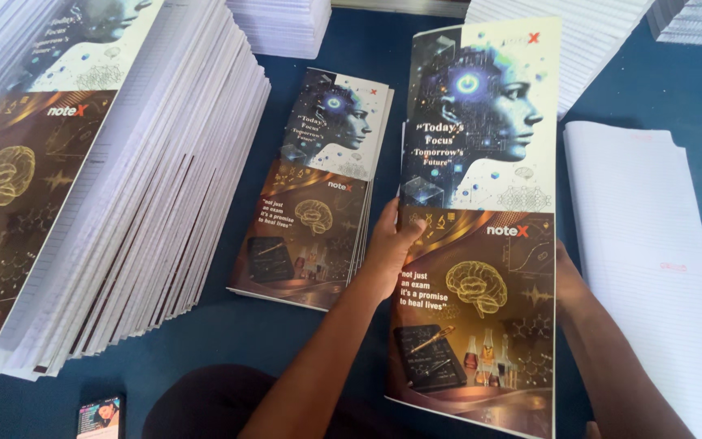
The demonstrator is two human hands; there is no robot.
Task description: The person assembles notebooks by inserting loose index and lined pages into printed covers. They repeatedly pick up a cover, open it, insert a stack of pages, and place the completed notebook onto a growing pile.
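Observation:
A tall printed cover sheet [481, 162], pale with a robot-head picture above and brown with a brain drawing below, is held up in front of me. My left hand [390, 248] grips its left edge at mid-height, thumb on the front. My right hand [569, 280] holds the right edge from behind, mostly hidden by the sheet. Just left of my left hand, a small pile of the same covers [312, 187] lies flat on the blue surface [302, 325].
A tall slanted stack of lined-paper books topped by a cover [123, 187] fills the left. Loose white lined sheets [652, 260] lie on the right. More white paper stacks [282, 24] stand at the back. A phone [99, 417] lies at the bottom left edge.

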